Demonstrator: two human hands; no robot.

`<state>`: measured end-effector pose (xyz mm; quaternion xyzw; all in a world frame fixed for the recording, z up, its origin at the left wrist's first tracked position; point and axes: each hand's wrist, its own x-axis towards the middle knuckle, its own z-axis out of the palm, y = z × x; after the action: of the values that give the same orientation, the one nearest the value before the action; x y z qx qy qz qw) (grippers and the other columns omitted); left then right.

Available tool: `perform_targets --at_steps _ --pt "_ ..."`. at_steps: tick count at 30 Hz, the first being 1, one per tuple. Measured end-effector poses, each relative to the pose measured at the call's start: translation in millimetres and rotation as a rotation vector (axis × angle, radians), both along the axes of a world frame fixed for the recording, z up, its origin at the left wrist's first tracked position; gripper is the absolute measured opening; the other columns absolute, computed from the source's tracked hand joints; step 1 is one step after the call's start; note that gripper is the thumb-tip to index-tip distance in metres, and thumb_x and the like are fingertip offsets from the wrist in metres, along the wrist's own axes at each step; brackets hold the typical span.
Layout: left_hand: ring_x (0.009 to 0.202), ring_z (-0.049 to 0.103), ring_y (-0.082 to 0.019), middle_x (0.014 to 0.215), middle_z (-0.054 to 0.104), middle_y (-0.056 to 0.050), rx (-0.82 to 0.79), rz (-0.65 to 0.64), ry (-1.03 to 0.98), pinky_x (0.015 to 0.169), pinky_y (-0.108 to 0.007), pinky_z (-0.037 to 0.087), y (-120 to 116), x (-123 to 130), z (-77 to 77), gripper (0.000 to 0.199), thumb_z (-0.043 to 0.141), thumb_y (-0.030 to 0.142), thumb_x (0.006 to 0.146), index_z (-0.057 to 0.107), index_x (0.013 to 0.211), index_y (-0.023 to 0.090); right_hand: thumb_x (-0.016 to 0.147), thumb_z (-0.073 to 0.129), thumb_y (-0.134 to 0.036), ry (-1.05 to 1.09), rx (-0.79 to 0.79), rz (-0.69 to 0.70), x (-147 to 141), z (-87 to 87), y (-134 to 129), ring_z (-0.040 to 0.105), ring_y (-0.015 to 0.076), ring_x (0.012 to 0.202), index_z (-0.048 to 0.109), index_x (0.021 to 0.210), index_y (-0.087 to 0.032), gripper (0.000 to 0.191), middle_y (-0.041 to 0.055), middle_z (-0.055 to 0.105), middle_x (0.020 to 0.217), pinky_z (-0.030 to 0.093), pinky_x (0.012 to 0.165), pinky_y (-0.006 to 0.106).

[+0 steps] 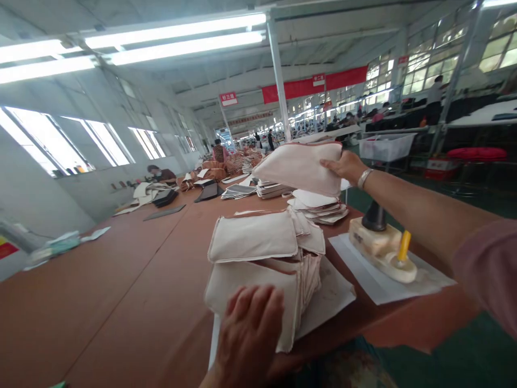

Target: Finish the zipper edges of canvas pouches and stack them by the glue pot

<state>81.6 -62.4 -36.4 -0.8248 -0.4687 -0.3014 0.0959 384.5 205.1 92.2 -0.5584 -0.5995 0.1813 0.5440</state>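
One pouch (298, 168), right hand (343, 166); left hand (250, 334) on stack (252, 242).

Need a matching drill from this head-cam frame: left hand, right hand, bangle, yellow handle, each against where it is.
Things:
1. left hand
2. right hand
3. silver bangle
4. yellow handle

Places:
A. on the right wrist
B. raised, gripping a cream fabric piece
C. set in a cream block on a white paper sheet
D. against the stacked cream fabric pieces

Pairs: 1-D, 2-B, 3-A, 4-C

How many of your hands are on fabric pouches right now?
2: the left hand rests on the near stack of pouches; the right hand holds up one pouch.
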Motion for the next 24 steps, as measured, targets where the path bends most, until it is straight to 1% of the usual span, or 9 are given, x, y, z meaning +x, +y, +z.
perform_targets --at_steps 3,6,8,11,13,15,19,22,24 --pt "0.126 0.048 -0.030 0.133 0.057 -0.010 -0.151 0.164 0.295 0.103 -0.046 0.040 63 -4 -12.5 0.045 0.064 0.016 0.086 0.053 0.129 0.023 0.077 0.071 -0.029 -0.015 -0.006 -0.109 9 -27.5 18 0.041 0.0391 0.126 0.052 0.116 0.003 0.054 0.0360 0.043 0.134 0.035 0.098 0.048" --pt "0.108 0.058 -0.025 0.112 0.064 -0.004 -0.251 0.112 0.401 0.093 -0.039 0.045 98 -3 -24.7 0.029 0.073 0.022 0.081 0.061 0.107 0.025 0.076 0.066 -0.023 -0.051 -0.010 -0.007 -3 -76.4 -4 0.052 0.0338 0.116 0.058 0.108 -0.007 0.036 0.0229 0.059 0.120 0.040 0.095 0.043" --pt "0.097 0.060 -0.024 0.098 0.064 -0.002 -0.272 0.081 0.430 0.088 -0.037 0.045 105 -2 -29.8 0.023 0.075 0.025 0.079 0.061 0.098 0.023 0.079 0.063 -0.024 -0.071 -0.033 0.154 -19 -114.0 -34 0.062 0.0278 0.097 0.063 0.098 -0.012 0.023 0.0135 0.068 0.099 0.046 0.086 0.038" --pt "0.104 0.056 -0.025 0.107 0.062 -0.003 -0.266 0.058 0.454 0.090 -0.038 0.043 106 0 -31.8 0.031 0.076 0.025 0.078 0.059 0.104 0.023 0.088 0.054 -0.030 -0.071 -0.093 0.464 -48 -159.2 -87 0.066 0.0202 0.073 0.066 0.101 -0.015 0.023 0.0079 0.072 0.087 0.051 0.065 0.030" --pt "0.107 0.055 -0.025 0.113 0.060 -0.003 -0.253 0.035 0.466 0.091 -0.037 0.042 107 3 -31.2 0.039 0.076 0.026 0.079 0.057 0.112 0.025 0.093 0.046 -0.029 -0.068 -0.102 0.641 -70 -174.3 -111 0.068 0.0184 0.077 0.066 0.103 -0.015 0.026 0.0075 0.073 0.092 0.052 0.063 0.027" --pt "0.100 0.057 -0.023 0.106 0.062 -0.003 -0.233 0.018 0.486 0.088 -0.036 0.042 109 6 -30.4 0.038 0.075 0.026 0.080 0.056 0.112 0.023 0.095 0.043 -0.025 -0.080 -0.085 0.749 -91 -178.6 -121 0.068 0.0178 0.087 0.065 0.107 -0.015 0.027 0.0074 0.072 0.100 0.053 0.072 0.027" --pt "0.080 0.059 -0.021 0.085 0.063 -0.003 -0.140 0.015 0.519 0.074 -0.034 0.045 89 2 -27.8 0.008 0.063 0.026 0.090 0.060 0.089 0.019 0.087 0.050 -0.013 -0.179 -0.059 0.805 -122 -178.3 -111 0.065 0.0206 0.091 0.066 0.101 -0.015 0.022 0.0078 0.071 0.098 0.047 0.083 0.030" --pt "0.070 0.058 -0.019 0.076 0.061 -0.003 -0.035 -0.014 0.507 0.064 -0.031 0.044 38 -15 -29.4 0.018 0.052 0.024 0.095 0.062 0.081 0.020 0.081 0.050 -0.006 -0.241 -0.071 0.780 -130 -183.9 -101 0.063 0.0219 0.089 0.065 0.098 -0.014 0.025 0.0086 0.070 0.094 0.044 0.083 0.032" --pt "0.064 0.056 -0.018 0.073 0.061 -0.002 0.049 -0.093 0.479 0.059 -0.030 0.042 -8 -26 -34.6 0.012 0.053 0.025 0.094 0.065 0.091 0.022 0.079 0.050 -0.003 -0.257 -0.079 0.775 -131 -187.1 -100 0.062 0.0224 0.094 0.064 0.104 -0.015 0.031 0.0101 0.069 0.102 0.043 0.085 0.032"
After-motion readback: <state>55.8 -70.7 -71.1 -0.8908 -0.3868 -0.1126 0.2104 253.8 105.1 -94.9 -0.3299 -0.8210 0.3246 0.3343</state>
